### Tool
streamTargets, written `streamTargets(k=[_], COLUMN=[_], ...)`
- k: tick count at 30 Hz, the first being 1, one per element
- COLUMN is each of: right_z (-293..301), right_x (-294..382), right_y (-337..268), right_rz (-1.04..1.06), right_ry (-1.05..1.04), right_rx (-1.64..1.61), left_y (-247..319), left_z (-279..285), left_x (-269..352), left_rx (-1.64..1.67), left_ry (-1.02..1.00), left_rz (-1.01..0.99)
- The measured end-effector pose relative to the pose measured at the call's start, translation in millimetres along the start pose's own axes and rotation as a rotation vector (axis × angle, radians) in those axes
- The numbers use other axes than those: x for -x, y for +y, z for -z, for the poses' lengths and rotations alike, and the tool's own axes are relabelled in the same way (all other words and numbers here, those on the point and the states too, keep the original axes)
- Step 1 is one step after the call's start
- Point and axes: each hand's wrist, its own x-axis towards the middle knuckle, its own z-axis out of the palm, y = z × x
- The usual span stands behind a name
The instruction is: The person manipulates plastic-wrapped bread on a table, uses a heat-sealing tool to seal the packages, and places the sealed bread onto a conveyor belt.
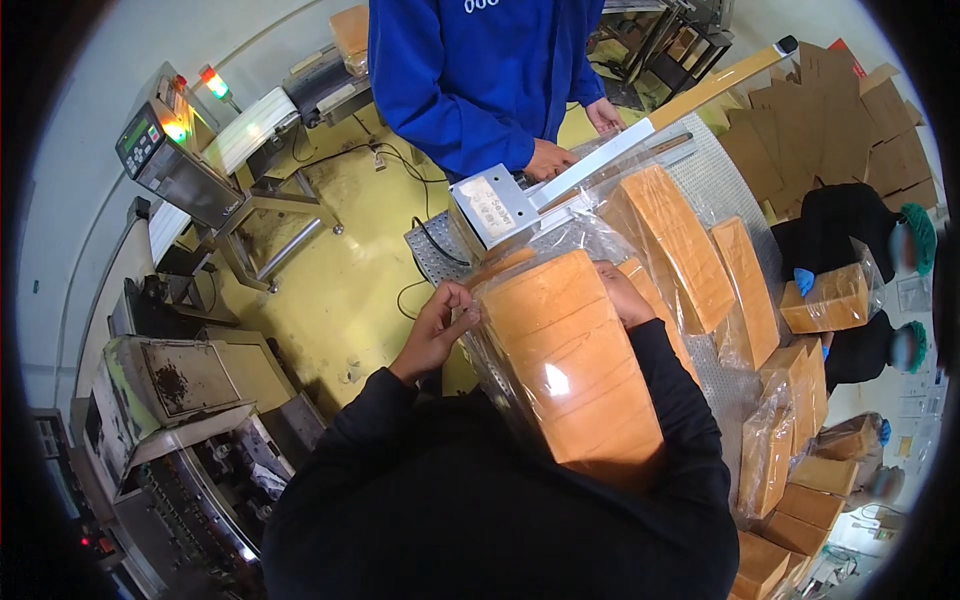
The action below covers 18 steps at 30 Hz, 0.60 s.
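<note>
A large orange-brown block (574, 360), wrapped in a clear plastic bag, lies in front of my torso. My left hand (442, 322) pinches the bag's film at the block's upper left corner. On the far right side of the block, my right hand (624, 292) is partly hidden behind it, and what its fingers do cannot be made out. Just beyond the block stands an impulse bag sealer (491, 206) with a long raised arm (592, 161). Clear film bunches between the block and the sealer. More bagged blocks (675, 247) stand to the right on the metal table.
Across the sealer, a person in a blue jacket (480, 82) has both hands near its bar. Several co-workers handle blocks at right. Flattened cardboard (825, 127) is stacked at the upper right. A conveyor machine with a control panel (180, 157) and cables on the floor are at left.
</note>
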Motion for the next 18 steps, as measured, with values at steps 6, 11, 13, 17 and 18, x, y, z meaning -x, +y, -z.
streamTargets(k=[6, 11, 13, 17, 18], right_z=[12, 25, 11, -7, -8], right_x=[-14, -17, -9, 14, 17], right_y=[31, 30, 11, -13, -7], right_rz=[0.573, 0.268, 0.132, 0.205, 0.196], right_ry=[0.137, 0.211, 0.287, 0.170, 0.132], right_rx=[0.530, 0.553, 0.464, 0.152, 0.110], left_y=[3, 9, 9, 8, 6], left_z=[-6, -19, -17, -6, -4], left_x=[6, 14, 16, 21, 21], left_rx=[-0.091, -0.139, -0.104, -0.140, -0.158], left_ry=[0.033, 0.191, 0.197, 0.162, 0.140], left_rz=[0.008, -0.069, -0.013, 0.056, 0.078])
